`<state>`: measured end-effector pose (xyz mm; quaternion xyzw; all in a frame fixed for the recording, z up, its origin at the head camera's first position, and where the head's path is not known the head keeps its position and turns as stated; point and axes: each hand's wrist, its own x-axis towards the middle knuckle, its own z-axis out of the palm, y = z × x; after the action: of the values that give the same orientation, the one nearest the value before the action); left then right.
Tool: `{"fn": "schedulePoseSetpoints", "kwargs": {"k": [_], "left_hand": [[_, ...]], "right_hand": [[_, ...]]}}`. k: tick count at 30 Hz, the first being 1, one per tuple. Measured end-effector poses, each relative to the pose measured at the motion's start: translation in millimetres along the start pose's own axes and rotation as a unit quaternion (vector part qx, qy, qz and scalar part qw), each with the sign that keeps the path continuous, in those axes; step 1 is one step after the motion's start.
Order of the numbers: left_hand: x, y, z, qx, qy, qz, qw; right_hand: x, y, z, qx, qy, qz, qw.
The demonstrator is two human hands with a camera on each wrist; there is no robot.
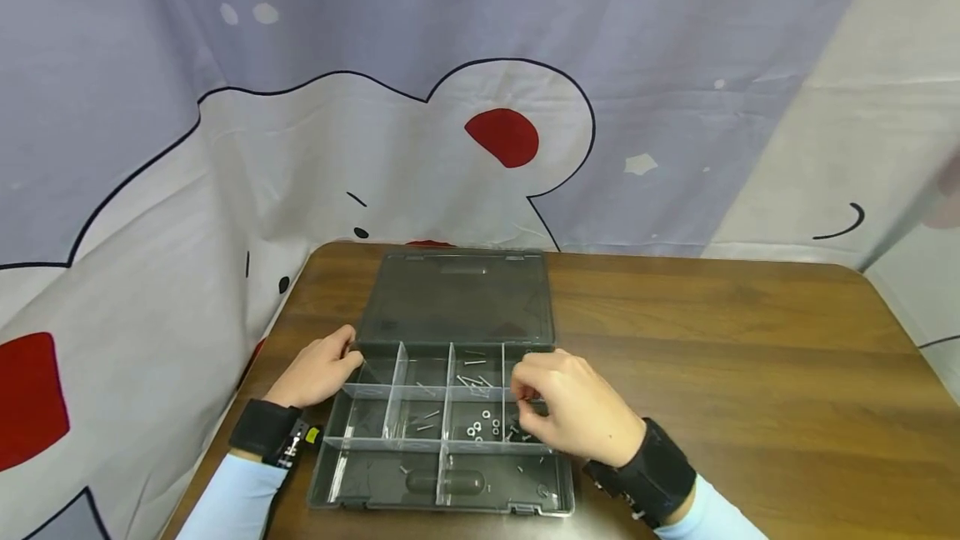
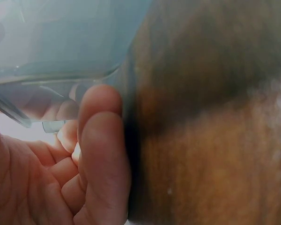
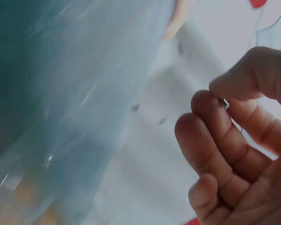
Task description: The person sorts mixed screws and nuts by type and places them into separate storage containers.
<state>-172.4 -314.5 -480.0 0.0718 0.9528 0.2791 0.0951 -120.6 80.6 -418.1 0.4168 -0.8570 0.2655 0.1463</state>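
Note:
A grey see-through compartment box (image 1: 382, 443) lies with its lid (image 1: 465, 294) folded back on the table. My left hand (image 1: 317, 369) grips the box's left rim near the hinge, and its fingers (image 2: 105, 159) lie along the outer wall. Over the right-hand compartments, my right hand (image 1: 577, 407) pinches a small shiny metal piece (image 3: 225, 104) between thumb and fingertips; most of it is hidden, so its kind does not show. Below that hand lie short dark screws (image 1: 514, 433). Nuts (image 1: 476, 428) sit in the compartment just left, with longer screws (image 1: 472, 382) behind them.
Thin pins (image 1: 427, 422) lie in a middle-left compartment. A few tiny pieces are scattered in the wide front compartments. The wooden table (image 1: 720, 373) extends to the right, and a patterned cloth (image 1: 420, 157) hangs behind it.

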Motion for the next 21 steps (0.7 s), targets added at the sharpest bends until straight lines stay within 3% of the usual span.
{"fn": "schedulePoseSetpoints", "kwargs": {"k": [10,21], "left_hand": [[0.0,-0.4,-0.2,-0.002,0.000,0.009,1.0000],[0.6,-1.4,0.5,-0.004,0.003,0.008,1.0000]], "right_hand": [[44.9,-63.0,30.2,0.017,-0.069,-0.134,0.988],[54.3,-82.5,51.5,-0.021,-0.095,-0.172,0.980]]}}
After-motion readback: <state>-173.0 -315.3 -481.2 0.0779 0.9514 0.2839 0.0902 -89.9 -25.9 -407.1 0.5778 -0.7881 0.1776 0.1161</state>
